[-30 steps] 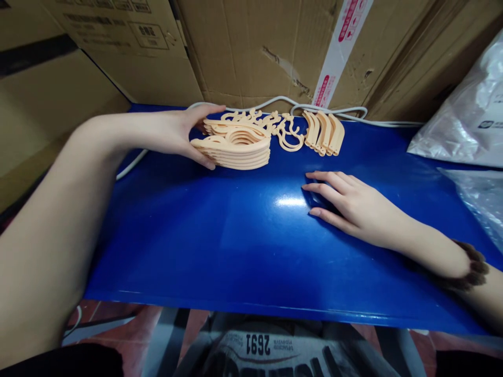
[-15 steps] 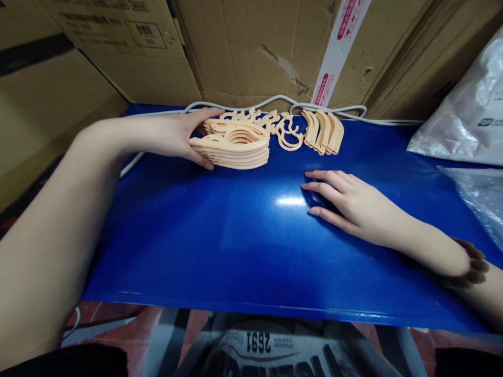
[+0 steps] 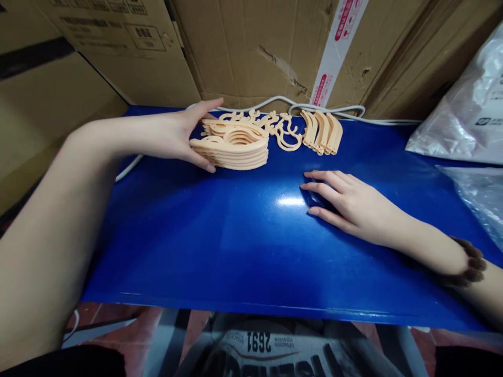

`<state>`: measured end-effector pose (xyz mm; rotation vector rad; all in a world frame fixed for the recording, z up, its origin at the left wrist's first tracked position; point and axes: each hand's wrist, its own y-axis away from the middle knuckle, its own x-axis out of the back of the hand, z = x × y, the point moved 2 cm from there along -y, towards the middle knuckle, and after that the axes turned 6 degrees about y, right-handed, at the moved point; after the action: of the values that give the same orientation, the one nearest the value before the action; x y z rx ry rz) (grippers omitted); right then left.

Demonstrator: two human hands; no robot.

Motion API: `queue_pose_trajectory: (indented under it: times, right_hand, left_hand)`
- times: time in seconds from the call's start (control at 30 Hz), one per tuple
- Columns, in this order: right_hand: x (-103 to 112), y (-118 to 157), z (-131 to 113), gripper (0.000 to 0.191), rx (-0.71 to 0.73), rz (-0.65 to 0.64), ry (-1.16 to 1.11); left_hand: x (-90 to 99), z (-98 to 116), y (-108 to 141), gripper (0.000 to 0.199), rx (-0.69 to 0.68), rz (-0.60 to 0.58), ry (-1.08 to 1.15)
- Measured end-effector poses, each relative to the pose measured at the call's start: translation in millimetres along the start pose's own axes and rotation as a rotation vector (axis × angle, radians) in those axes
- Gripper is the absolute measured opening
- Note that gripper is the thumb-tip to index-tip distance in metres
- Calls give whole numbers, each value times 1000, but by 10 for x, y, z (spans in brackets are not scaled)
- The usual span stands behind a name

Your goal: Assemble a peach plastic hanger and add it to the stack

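Observation:
Around the left end of a stack of cream plastic hanger pieces is my left hand, its thumb at the near side and its fingers stretched apart at the far side. I cannot tell whether it touches the stack. To the right of the stack lie several cream hanger hooks in a loose pile. Beyond these, several short curved cream hanger arms lie side by side. My right hand rests palm down on the blue table, fingers spread, holding nothing.
Cardboard boxes stand along the back of the table. A white cable runs behind the hanger parts. At the right are a white plastic bag and a clear plastic bag. The table's front edge is close to my body.
The far fingers of my left hand have lifted and spread slightly away from the stack. My right hand and the hanger parts stay in place.

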<state>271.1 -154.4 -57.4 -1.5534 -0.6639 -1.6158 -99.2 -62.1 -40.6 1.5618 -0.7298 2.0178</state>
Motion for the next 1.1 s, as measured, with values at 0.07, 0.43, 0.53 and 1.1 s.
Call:
queue_pose_trajectory:
  times: [0.07, 0.43, 0.53, 1.1]
  right_hand:
    - [2, 4, 3, 45, -3, -1, -1]
    - [3, 1, 0, 46, -6, -2, 3]
    - [3, 4, 3, 45, -9, -3, 3]
    - [15, -2, -3, 44, -18, -6, -22]
  left_hand:
    - [59, 188, -26, 122, -6, 57, 26]
    - [-221, 1231, -206, 66, -124, 94, -173]
    - [-266, 1239, -211, 62, -119, 116, -174]
    - [-488, 1370, -333, 41, -264, 121, -379]
